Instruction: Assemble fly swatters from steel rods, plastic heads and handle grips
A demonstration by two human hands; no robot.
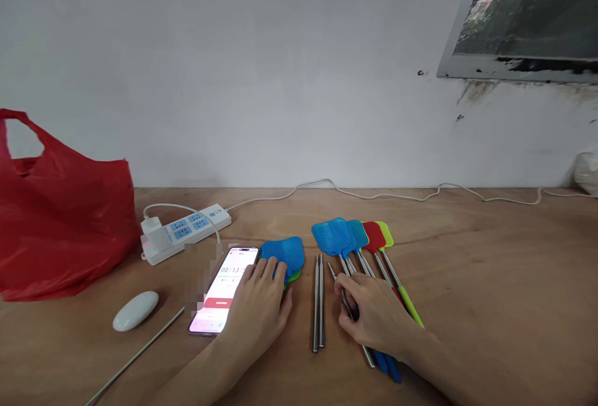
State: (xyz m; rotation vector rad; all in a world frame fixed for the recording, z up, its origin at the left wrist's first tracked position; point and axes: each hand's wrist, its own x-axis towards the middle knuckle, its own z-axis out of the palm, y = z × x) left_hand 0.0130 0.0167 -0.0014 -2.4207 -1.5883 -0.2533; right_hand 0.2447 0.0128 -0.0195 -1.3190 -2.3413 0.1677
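My left hand [256, 297] rests palm down with fingers and thumb apart, its fingertips on a blue fly swatter head [288, 251]. A green edge shows beneath that head. My right hand [374, 309] is closed around a slim metal rod [368, 356], which slants under the fingers. Below that hand lies a fanned row of fly swatters: blue [332, 236], darker blue [358, 233], red [374, 235] and yellow-green [385, 233]. Their handles pass partly hidden under my hand and wrist. Between my hands, two metal rods [318, 306] lie side by side.
A lit phone [227, 287] lies against my left hand. Further left are a white mouse-shaped object [136, 311], a power strip [187, 231] with a plugged-in charger, and a red plastic bag [70, 225]. A white cable [374, 197] runs along the wall.
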